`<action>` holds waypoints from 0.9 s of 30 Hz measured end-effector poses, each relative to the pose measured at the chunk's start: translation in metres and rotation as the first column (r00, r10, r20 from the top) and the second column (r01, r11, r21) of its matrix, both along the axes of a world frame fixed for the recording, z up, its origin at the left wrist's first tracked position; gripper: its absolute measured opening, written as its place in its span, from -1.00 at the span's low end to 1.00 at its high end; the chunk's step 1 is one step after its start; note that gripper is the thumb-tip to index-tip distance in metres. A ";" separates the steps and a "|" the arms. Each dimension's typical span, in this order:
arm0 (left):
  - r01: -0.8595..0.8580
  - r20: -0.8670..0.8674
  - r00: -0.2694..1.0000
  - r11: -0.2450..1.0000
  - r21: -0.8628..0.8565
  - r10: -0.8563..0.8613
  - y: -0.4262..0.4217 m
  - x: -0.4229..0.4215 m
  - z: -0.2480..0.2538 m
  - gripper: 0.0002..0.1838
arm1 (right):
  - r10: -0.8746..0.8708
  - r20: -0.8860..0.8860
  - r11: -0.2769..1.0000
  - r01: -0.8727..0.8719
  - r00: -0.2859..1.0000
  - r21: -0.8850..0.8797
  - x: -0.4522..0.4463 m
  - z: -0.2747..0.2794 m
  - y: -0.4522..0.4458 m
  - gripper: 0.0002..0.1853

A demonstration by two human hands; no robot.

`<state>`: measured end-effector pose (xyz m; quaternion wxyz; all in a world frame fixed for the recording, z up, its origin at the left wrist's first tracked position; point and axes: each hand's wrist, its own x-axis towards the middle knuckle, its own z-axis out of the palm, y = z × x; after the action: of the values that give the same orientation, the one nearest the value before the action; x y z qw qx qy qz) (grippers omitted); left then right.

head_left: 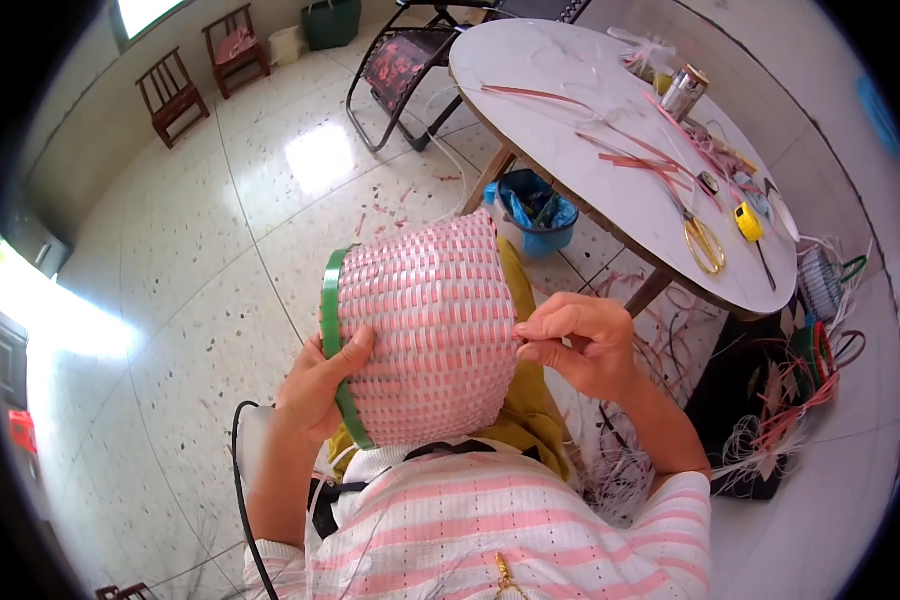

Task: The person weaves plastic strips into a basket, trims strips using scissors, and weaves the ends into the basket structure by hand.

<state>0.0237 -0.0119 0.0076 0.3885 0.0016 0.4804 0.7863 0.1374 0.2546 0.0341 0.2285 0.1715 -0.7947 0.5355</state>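
Observation:
A pink and white woven basket [425, 330] lies on its side across my lap, its green rim [331, 310] facing left. My left hand [332, 375] grips that rim, with the thumb on the woven outside and the fingers hidden inside the basket. At the basket's right edge, by its base, my right hand [580, 345] is closed in a pinch. Thumb and forefinger meet right against the weave; whatever lies between them is too small to make out.
To the upper right stands a round table [560, 70] with pink strips, gold-handled scissors [705, 245], a yellow tape measure [747, 222] and a can [685, 93]. Beneath its edge is a blue-lined bin [545, 230]. Loose strips [770, 430] lie at right; a folding chair [410, 70] stands beyond.

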 end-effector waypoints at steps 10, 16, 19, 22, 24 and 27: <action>-0.045 -0.021 0.999 0.998 -0.044 0.044 0.005 0.007 -0.006 -0.71 | 0.036 -0.083 0.990 -0.024 0.996 0.141 0.002 0.000 -0.001 -0.89; -0.039 -0.041 0.998 0.998 -0.057 0.037 0.005 0.006 -0.003 -0.74 | 0.067 -0.210 0.975 -0.019 0.976 0.221 -0.003 0.005 0.009 -0.96; -0.072 -0.092 0.993 0.997 -0.027 0.070 -0.001 0.000 -0.002 -0.72 | -0.086 0.130 0.927 0.128 0.988 -0.354 0.009 -0.003 0.014 -0.93; -0.128 -0.102 0.986 0.990 0.053 0.133 -0.010 -0.010 0.004 -0.64 | -0.137 0.210 0.928 0.200 0.968 -0.315 0.009 -0.015 0.023 -0.80; -0.177 -0.106 0.976 0.978 0.107 0.189 -0.008 -0.013 0.011 -0.64 | -0.146 0.285 0.928 0.232 0.947 -0.293 0.009 -0.028 0.021 -0.78; -0.230 -0.155 0.951 0.948 0.220 0.267 -0.009 -0.019 0.006 -0.64 | -0.065 0.325 0.952 0.157 0.943 -0.264 0.006 -0.042 0.014 -0.75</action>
<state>0.0042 -0.0207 0.0137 0.2382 0.0519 0.4294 0.8696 0.1430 0.2685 -0.0079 0.1522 0.0039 -0.7434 0.6513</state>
